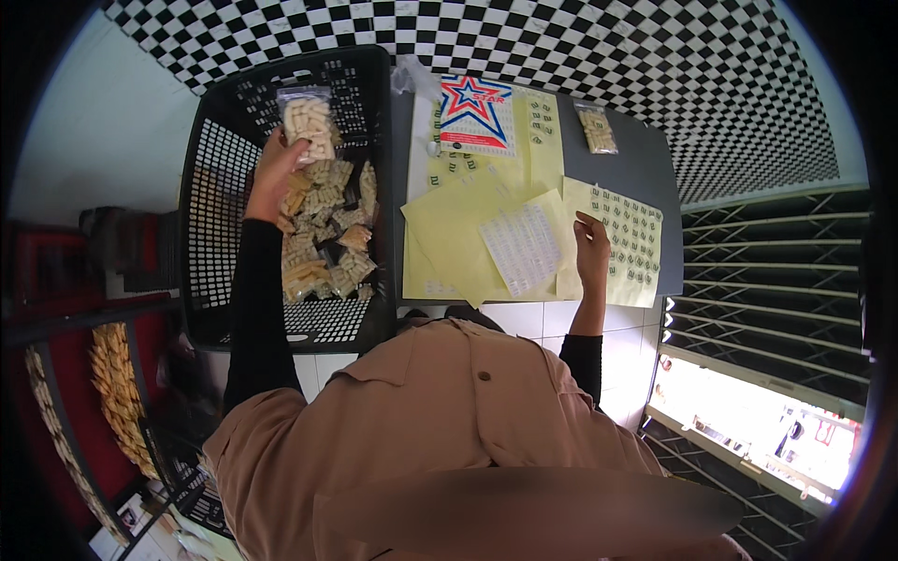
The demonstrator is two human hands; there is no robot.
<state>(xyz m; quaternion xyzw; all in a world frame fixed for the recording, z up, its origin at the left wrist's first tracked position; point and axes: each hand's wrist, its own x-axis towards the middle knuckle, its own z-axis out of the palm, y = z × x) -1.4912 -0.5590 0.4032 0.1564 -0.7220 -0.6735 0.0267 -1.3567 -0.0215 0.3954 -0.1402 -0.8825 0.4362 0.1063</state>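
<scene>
A black perforated plastic crate (217, 206) holds small clear bags (323, 201) of pale, stubby pieces. Above its far part, the left hand (273, 173) grips a larger clear bag (307, 122), long axis pointing away from the wearer. The right hand (591, 245), fingers bent, is at a yellow sticker sheet (631, 243); whether it pinches anything is unclear.

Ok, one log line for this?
left hand: holds clear pouch of pale pieces over black basket | right hand: at yellow label sheet | second pouch: on gray table
</scene>
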